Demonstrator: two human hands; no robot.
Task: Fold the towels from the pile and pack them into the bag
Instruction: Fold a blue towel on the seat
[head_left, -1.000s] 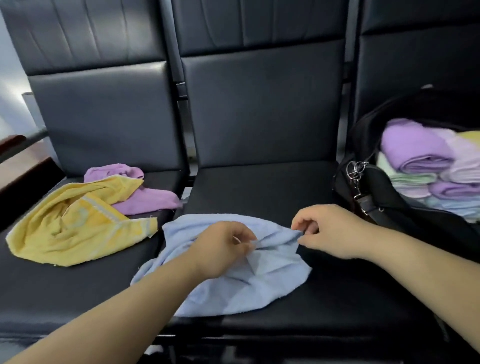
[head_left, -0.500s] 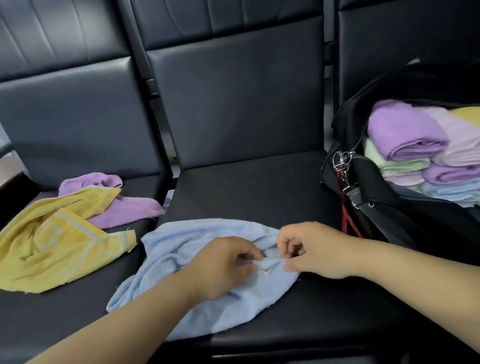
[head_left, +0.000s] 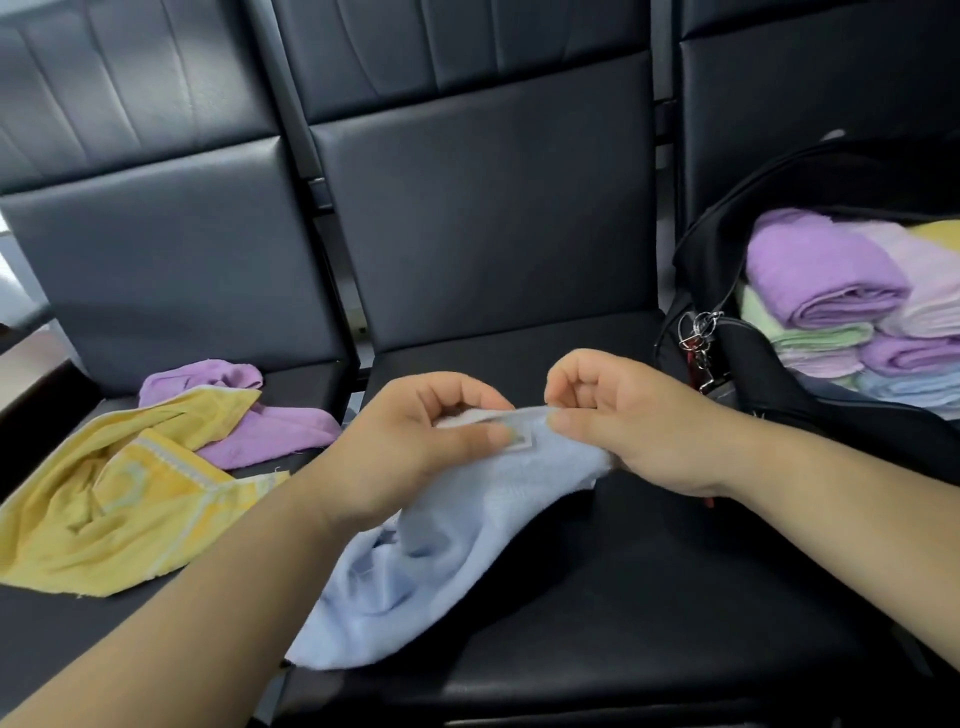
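Observation:
A light blue towel (head_left: 441, 561) hangs crumpled over the middle seat, its top edge lifted. My left hand (head_left: 415, 441) pinches that edge near a small white label, and my right hand (head_left: 634, 421) pinches the same edge just to the right. On the left seat lie a crumpled yellow towel (head_left: 119, 504) and a purple towel (head_left: 260, 421) partly under it. A black bag (head_left: 769, 364) stands open on the right seat, holding several folded towels (head_left: 821, 280) in purple, pink, green and blue.
Three dark padded seats (head_left: 493, 234) stand in a row with narrow gaps between them. A metal key ring with a red strap (head_left: 698, 332) hangs from the bag's near side. The front edge of the middle seat lies just below the blue towel.
Both hands have lifted the blue towel's edge off the seat and drawn it taut between them. The towel now hangs down instead of lying spread.

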